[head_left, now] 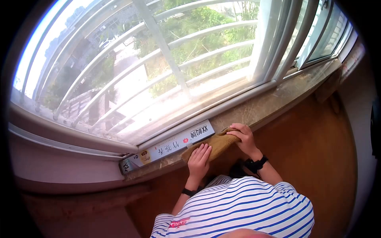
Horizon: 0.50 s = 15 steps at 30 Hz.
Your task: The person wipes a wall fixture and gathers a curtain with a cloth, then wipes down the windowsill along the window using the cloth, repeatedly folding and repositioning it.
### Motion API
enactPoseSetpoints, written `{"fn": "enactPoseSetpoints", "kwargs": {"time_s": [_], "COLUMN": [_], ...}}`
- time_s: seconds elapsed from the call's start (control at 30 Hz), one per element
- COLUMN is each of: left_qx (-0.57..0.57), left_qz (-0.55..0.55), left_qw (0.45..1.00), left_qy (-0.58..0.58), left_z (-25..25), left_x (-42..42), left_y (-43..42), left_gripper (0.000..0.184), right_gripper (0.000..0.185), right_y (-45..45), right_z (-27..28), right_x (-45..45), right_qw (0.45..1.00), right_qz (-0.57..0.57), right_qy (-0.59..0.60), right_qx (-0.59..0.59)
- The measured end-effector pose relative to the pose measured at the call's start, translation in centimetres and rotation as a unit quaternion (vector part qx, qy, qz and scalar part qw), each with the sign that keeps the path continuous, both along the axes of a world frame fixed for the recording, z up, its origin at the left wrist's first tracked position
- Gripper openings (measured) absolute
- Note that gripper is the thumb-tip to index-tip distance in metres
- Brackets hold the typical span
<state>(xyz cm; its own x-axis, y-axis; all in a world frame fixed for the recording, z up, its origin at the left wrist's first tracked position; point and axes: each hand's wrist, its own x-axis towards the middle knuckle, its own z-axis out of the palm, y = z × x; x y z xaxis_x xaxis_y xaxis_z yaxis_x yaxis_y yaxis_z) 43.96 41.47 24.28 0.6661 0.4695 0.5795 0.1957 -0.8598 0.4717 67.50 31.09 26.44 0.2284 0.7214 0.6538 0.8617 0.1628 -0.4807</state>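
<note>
The brown cloth [219,146] is between my two hands at the front edge of the stone windowsill [246,109], stretched at a slant with its right end farther from me than its left. It looks thick and fuzzy, with a bunched fold along its upper right part. My right hand [244,139] holds that right end, fingers curled over it. My left hand [199,159] lies on the cloth near its left end, fingers close together and pointing toward the window; I cannot tell whether my thumb grips it from below.

Just beyond the cloth and running off to my left, a long white box [166,147] lies on the sill, beside the bottom of the window frame [206,113]. It has dark Chinese characters, a small red mark and a yellowish picture toward its left end. The cloth covers part of the box's near edge.

Behind the sill stands the window [158,79], with curved pale bars [216,33] across it and green trees [202,47] outside. I have a black band [189,192] on my left wrist and a bulkier black one on my right, and I wear a blue-and-white striped shirt [246,202]. Below the sill, to my right, is a brown-orange area [317,158].
</note>
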Motion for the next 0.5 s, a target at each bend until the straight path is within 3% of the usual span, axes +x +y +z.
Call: {"fn": "enactPoseSetpoints", "kwargs": {"time_s": [0.2,0.27,0.33,0.4,0.5], "left_qx": [0.061,0.085,0.096,0.052,0.057], "left_qz": [-0.008,-0.001,0.006,-0.002,-0.009], "left_qw": [0.996,0.994,0.992,0.994,0.989], "left_qy": [0.069,0.075,0.083,0.099,0.137], "left_z": [0.2,0.1,0.6,1.3,2.2], "left_x": [14.1,17.9,21.2,24.3,27.5], "left_y": [-3.4,-4.1,-5.3,-5.5,-6.0], "left_gripper": [0.061,0.057,0.054,0.059,0.058], "right_gripper": [0.045,0.047,0.048,0.045,0.045], "right_y": [-4.5,-4.9,-5.4,-5.6,-6.3], "right_z": [-0.2,0.4,2.3,4.3,4.1], "right_x": [12.7,15.3,17.9,20.7,23.6], "right_qw": [0.994,0.979,0.986,0.984,0.972], "right_qz": [-0.090,-0.053,-0.064,-0.085,-0.049], "right_qy": [0.012,0.175,0.132,-0.155,-0.227], "right_qx": [-0.068,-0.089,-0.083,-0.010,-0.040]}}
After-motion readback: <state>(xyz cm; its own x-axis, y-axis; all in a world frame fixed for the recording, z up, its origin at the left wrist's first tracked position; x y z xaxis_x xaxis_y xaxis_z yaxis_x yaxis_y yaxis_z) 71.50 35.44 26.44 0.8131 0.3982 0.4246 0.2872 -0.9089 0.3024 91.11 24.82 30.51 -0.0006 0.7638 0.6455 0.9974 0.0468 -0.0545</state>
